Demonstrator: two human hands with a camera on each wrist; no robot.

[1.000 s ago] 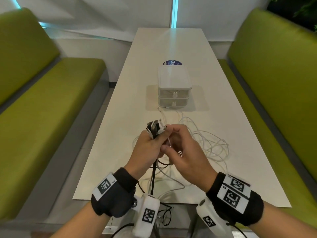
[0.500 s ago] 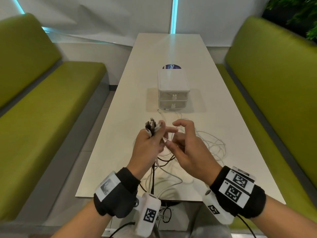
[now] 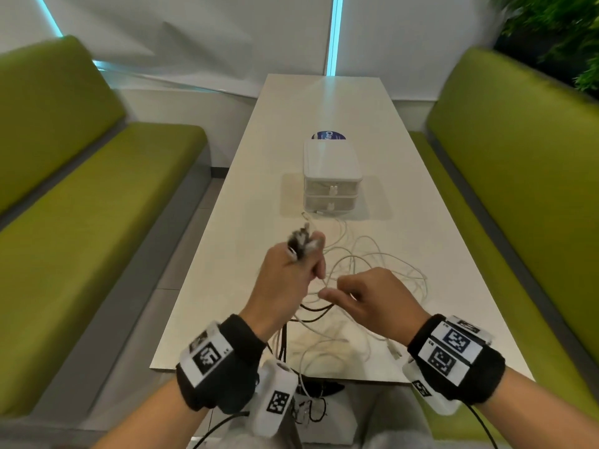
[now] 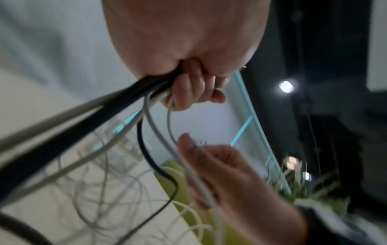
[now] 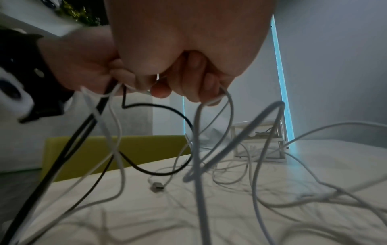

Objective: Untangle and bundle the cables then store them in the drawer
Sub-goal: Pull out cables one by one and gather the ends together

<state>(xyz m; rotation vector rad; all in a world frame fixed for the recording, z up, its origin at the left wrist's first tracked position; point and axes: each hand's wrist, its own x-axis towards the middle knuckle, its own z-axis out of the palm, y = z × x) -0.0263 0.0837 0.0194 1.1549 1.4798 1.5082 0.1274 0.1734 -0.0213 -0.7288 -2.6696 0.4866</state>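
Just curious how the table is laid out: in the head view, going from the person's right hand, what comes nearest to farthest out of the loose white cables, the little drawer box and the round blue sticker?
1. White cables, under and just beyond the right hand.
2. Drawer box, mid-table.
3. Blue sticker, behind the box.

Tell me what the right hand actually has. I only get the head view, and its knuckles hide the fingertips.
Observer: The right wrist view shows the right hand with its fingers curled round a white cable loop, held above the table.
Operator: Report what the left fist grips below the plugs.
Observer: In the left wrist view, the left hand grips a cable bunch, black and white strands together, running out under the curled fingers.
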